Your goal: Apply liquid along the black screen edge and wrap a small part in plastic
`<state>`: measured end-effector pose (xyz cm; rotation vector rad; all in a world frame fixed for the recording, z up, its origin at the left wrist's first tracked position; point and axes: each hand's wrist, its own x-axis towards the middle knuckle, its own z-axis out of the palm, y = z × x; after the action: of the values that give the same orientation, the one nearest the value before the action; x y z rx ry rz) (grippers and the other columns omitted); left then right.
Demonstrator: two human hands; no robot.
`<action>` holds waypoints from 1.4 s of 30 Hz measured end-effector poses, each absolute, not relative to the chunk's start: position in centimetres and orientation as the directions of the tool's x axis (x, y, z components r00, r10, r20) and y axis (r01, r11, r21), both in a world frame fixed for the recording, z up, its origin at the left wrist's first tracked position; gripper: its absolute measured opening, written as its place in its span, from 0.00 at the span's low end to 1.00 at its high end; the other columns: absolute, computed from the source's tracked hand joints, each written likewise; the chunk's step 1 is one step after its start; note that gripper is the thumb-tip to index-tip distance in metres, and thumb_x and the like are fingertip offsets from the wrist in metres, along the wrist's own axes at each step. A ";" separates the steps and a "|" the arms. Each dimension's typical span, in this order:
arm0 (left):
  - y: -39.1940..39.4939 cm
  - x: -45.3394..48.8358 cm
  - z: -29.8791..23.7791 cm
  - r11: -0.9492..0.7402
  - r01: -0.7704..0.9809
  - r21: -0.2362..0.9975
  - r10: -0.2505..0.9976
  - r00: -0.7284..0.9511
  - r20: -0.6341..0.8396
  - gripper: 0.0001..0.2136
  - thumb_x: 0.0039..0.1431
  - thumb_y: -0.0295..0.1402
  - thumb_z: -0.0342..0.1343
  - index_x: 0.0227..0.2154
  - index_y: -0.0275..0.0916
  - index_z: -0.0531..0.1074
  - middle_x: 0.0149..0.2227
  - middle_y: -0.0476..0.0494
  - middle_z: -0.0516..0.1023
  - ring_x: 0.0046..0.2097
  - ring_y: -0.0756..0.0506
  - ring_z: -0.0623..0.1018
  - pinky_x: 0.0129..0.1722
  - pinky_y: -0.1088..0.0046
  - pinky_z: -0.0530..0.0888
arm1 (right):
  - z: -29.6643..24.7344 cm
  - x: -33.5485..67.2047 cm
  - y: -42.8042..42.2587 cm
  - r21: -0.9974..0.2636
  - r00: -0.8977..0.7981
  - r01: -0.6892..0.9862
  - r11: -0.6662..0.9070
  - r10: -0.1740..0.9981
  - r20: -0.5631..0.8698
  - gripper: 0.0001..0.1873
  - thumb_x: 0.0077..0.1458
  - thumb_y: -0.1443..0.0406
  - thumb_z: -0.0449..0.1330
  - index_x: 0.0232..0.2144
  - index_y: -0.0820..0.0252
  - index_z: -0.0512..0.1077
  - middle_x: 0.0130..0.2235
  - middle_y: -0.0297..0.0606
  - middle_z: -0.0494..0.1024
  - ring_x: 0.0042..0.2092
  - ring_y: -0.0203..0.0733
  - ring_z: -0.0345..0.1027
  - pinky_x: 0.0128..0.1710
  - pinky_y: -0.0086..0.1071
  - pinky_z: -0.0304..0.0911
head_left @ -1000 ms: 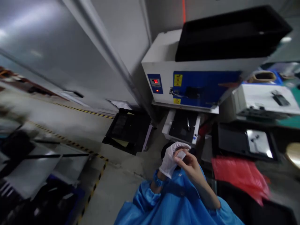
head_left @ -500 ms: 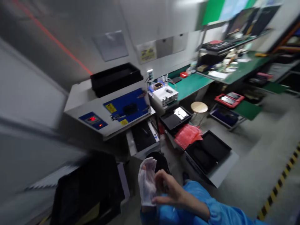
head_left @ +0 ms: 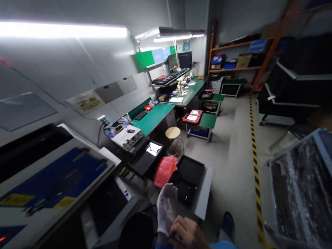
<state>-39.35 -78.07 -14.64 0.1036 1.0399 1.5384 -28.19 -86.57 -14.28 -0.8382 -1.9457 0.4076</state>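
Observation:
My left hand (head_left: 166, 211) wears a white cloth glove and is raised in the lower middle, palm turned right. Its fingers are stretched up, slightly curved, with nothing in them. My bare right hand (head_left: 188, 232) is beside the left wrist, its fingers curled in against the glove's cuff. The fingertips are partly hidden, but they seem to pinch the cuff. Beyond the hands is a black tray (head_left: 188, 174) on a light-topped stand, with pink bubble bags (head_left: 166, 169) at its left.
An oven with a blue door (head_left: 59, 176) stands at left. A green workbench (head_left: 155, 117) runs along the wall. Ahead are a round stool (head_left: 173, 132) and low carts with red trays (head_left: 192, 117). A plastic-wrapped load (head_left: 301, 190) is at right, past a striped floor line (head_left: 255, 166).
My view has swung right, from the oven towards the benches and aisle. My right hand has moved down to the glove's cuff, and its fingers have closed from a wider spread.

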 end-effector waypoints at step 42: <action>-24.1 22.2 -10.4 -0.047 -0.147 0.988 0.998 0.028 0.052 0.17 0.61 0.49 0.73 0.41 0.39 0.87 0.45 0.37 0.90 0.47 0.39 0.86 0.52 0.62 0.82 | -18.1 31.5 -34.6 -0.890 -0.043 0.139 0.434 0.901 0.432 0.09 0.77 0.55 0.63 0.46 0.53 0.77 0.35 0.36 0.80 0.31 0.40 0.74 0.33 0.32 0.73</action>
<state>22.22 -24.05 -10.36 1.1508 1.0536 1.2871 31.52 -34.62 -18.12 -0.9633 -1.5007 0.8048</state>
